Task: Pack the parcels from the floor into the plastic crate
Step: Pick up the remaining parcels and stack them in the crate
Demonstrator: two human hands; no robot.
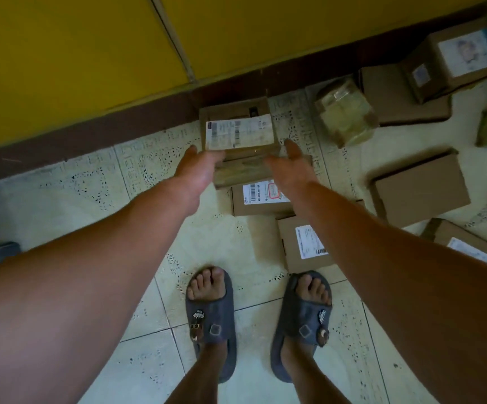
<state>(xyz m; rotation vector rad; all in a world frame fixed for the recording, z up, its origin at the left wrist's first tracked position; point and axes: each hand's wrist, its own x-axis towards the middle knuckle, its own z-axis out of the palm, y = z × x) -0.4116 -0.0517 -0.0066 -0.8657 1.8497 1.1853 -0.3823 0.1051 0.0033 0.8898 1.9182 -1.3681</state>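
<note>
The yellow wall (pixel 76 53) met the tiled floor (pixel 61 199) along a dark base strip. Other parcels (pixel 420 193) lay scattered on the floor to the right, several cut off by the frame edge. The labelled parcel (pixel 236 123) sat at the wall's base, between both grips. The left grip (pixel 198 167) and right grip (pixel 292 167) were released, fingers straight, flanking its near corners. Contact could not be confirmed. A blurred item (pixel 245 170) just below it was hard to identify.
</note>
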